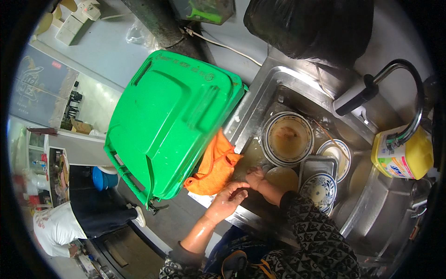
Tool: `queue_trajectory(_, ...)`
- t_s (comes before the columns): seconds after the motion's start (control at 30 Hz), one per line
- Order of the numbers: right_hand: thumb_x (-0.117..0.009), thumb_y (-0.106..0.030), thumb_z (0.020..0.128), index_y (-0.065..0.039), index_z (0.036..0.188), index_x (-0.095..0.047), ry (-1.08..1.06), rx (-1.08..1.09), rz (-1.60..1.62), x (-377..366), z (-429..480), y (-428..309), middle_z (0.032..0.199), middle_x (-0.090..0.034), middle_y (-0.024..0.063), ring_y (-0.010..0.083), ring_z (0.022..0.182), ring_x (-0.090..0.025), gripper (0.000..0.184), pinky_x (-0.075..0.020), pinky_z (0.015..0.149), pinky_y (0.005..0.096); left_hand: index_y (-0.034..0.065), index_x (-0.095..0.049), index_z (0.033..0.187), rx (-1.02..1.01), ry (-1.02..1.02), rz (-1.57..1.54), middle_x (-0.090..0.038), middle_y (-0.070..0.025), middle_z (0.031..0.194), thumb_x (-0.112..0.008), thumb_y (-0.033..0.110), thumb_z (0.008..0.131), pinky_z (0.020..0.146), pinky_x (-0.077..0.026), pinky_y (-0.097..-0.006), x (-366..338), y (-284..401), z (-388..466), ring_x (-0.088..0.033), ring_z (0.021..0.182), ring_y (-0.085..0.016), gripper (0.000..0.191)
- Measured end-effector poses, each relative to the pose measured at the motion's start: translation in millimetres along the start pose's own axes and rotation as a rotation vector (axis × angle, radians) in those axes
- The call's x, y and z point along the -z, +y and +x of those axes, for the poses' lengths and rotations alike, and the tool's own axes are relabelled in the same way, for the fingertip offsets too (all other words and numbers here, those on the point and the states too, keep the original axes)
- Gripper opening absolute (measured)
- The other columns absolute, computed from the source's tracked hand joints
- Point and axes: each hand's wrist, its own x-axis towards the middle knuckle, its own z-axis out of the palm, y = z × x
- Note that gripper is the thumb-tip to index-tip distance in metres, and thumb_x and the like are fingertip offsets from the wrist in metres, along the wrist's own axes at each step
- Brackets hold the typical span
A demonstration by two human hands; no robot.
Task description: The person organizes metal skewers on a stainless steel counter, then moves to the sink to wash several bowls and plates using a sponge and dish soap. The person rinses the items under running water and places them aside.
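Observation:
My left hand hangs over the near left rim of the steel sink, wet, its thumb apart from its fingers and nothing visible in it. Close beside it, an orange cloth drapes over the sink's edge against the green bin. My right hand reaches low into the sink, left of a round plate or bowl in murky water; its fingertips are hard to make out. Beyond it stands a stack of rimmed bowls, the top one holding cloudy brownish liquid.
Right of my forearm lie a blue-patterned bowl, a metal tray and a plate crossed by a chopstick-like stick. A faucet arches above a yellow jug. The green bin adjoins the sink; another person bends at left.

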Motion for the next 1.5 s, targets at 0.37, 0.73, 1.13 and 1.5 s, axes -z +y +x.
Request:
queue_trajectory(0.37,-0.065,-0.02,0.084,-0.003,0.095,-0.064,0.294,-0.173,1.776,201.3,-89.9,43.8,0.084,-0.062,0.0007,0.0087,0.079,-0.055,0.02,-0.0431,0.072,0.0243,0.0064,-0.029,0.138,-0.502,0.329,0.412,-0.028,-0.0238,0.14,-0.076,0.013,0.069,0.108,-0.026,-0.0392,-36.1,-18.7,51.6,-0.028,0.132,-0.037,0.084)
queue_trajectory(0.73,-0.066,-0.013,0.08,0.0,0.119,-0.051,0.701,-0.297,1.285,210.8,-176.7,82.0,0.113,-0.055,0.0116,0.0253,0.109,-0.052,0.044,-0.0397,0.097,0.036,0.0057,-0.051,0.121,-0.454,0.062,-0.817,-0.057,-0.0135,0.12,-0.037,-0.008,0.086,0.098,-0.043,-0.0404,-70.6,47.7,63.7,-0.054,0.112,-0.027,0.039)
queue_trajectory(1.13,-0.041,0.007,0.077,0.0,0.106,-0.061,0.734,-0.082,1.993,225.3,-175.7,61.4,0.099,-0.064,0.0053,0.0122,0.091,-0.058,0.036,-0.045,0.084,0.0254,0.0124,-0.04,0.137,-0.017,-0.3,-0.654,-0.05,-0.011,0.131,-0.046,0.004,0.08,0.103,-0.034,-0.0455,-58.9,41.3,37.5,-0.048,0.121,-0.026,0.058)
queue_trajectory(1.5,-0.038,0.008,0.073,-0.002,0.088,-0.063,0.654,0.041,1.281,227.6,-165.9,66.2,0.083,-0.063,0.0125,0.0214,0.079,-0.062,0.03,-0.0472,0.074,0.0294,0.0069,-0.053,0.118,0.205,-0.545,-0.401,-0.061,-0.0078,0.099,-0.064,0.022,0.086,0.065,-0.049,-0.0281,-81.5,32.1,33.4,-0.06,0.084,-0.019,0.037)
